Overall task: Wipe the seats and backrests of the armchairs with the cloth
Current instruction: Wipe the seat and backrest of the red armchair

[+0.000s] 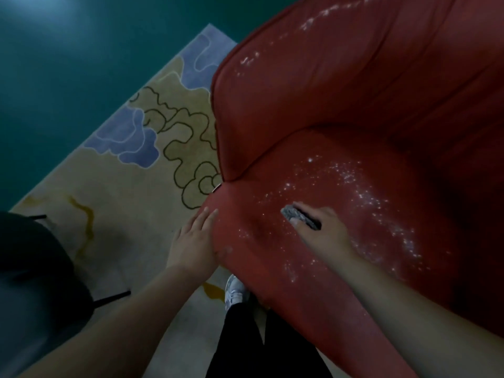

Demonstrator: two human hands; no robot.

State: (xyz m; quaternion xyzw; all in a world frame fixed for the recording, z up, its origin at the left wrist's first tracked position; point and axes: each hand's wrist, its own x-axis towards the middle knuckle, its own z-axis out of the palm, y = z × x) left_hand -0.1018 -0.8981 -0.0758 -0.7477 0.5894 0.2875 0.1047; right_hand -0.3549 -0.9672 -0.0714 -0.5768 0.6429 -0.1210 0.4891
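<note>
A red leather armchair (341, 110) fills the right half of the view, its seat and backrest speckled with white flecks. My right hand (324, 230) presses a small grey cloth (298, 217) flat on the seat cushion, near its front left part. The cloth shows between and beyond my fingers. My left hand (195, 241) rests with fingers together against the seat's left front edge, holding nothing.
A beige rug (122, 192) with blue cloud shapes and dark wavy lines lies left of the chair on a dark green floor (68, 64). My leg and white shoe (234, 293) stand by the seat front. A dark object with thin black legs (35, 282) sits at lower left.
</note>
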